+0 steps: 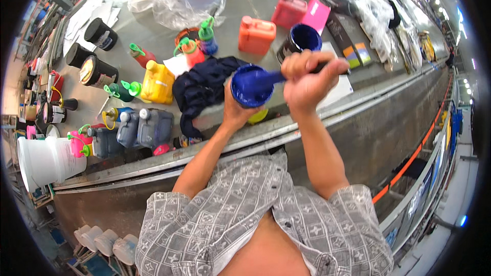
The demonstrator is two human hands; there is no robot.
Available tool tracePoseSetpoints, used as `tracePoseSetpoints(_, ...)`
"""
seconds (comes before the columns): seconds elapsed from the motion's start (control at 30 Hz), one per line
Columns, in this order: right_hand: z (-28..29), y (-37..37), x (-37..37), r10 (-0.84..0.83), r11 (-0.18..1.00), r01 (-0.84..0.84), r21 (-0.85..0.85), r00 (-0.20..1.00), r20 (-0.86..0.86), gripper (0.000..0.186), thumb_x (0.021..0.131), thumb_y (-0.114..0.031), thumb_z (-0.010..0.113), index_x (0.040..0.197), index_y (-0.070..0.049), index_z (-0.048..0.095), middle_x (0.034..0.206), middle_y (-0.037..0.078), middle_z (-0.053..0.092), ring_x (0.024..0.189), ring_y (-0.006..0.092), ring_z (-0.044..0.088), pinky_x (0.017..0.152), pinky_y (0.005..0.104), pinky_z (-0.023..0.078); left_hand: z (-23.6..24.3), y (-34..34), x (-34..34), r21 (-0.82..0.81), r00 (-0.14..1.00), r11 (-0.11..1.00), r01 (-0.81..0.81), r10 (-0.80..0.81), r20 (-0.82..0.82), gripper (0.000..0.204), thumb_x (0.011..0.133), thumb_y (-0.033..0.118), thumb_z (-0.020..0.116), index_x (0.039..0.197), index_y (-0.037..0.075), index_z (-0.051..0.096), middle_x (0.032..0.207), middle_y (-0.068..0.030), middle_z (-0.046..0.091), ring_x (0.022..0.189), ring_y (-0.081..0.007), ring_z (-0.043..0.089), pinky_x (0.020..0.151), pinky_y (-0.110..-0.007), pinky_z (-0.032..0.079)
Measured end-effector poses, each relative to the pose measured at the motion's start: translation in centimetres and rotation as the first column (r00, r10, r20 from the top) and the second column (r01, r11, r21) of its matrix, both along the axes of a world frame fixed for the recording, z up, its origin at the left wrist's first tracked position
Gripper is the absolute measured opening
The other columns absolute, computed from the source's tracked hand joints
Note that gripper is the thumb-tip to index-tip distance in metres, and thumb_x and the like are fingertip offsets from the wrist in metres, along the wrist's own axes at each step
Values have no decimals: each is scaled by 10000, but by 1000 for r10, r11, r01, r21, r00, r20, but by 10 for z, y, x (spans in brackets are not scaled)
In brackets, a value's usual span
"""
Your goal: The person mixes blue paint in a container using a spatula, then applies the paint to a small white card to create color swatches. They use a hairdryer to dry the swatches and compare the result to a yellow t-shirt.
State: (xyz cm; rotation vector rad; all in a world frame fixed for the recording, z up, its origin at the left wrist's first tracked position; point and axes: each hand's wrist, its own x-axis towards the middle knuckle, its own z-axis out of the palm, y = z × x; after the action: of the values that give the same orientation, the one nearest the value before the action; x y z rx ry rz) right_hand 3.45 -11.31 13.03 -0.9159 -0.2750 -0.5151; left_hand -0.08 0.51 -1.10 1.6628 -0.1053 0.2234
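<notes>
My left hand [236, 111] is wrapped round a small tub [253, 104] of thick dark-blue paint or ink, tilted so its mouth shows. In my right hand [308, 79], closed in a fist, is a spatula [275, 77] with a dark handle. Its blue-coated blade reaches into the tub; motion blurs it a little. Just behind my right hand stands a larger black tub [288, 47], its inside smeared with the same blue. Dark navy cloth [204, 84] lies crumpled to the left of my left hand.
Bottles and jugs crowd the table's left, including a yellow jug [157, 83] and a grey jug [155, 128]. Black tubs [98, 71] and a white bucket [51, 161] stand further left. Orange-red jugs [257, 36] and plastic sheeting [353, 5] lie beyond. A metal rail [204, 149] edges the table.
</notes>
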Motion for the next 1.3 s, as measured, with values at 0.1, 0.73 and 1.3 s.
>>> tracePoseSetpoints(0.1,-1,2,-4,-125,958,45,-282,954,-273,572,932,-605,385,678,-92,370,490,9,298,409,122,294,410,295,268,-5,-3,2,9,1000,1000,8,-8,6,1047,518,169,907,1358,32,297,1267,-123,440,1222,-265,438,1048,-390,351)
tracePoseSetpoints(0.73,22,-45,34,-160,321,92,-943,986,42,720,929,-588,421,1423,-65,385,1446,205,374,1325,330,314,1100,412,218,167,59,61,431,917,888,160,-295,270,705,803,199,695,1425,81,385,1268,-107,554,932,-181,571,790,-317,449)
tracePoseSetpoints(1.3,-12,-9,-89,477,837,-521,167,545,-690,657,959,-210,519,1500,-97,164,654,86,605,529,112,544,488,234,435,237,25,55,429,886,886,-175,-48,462,195,829,146,734,793,10,598,568,8,559,527,-19,468,471,-196,373)
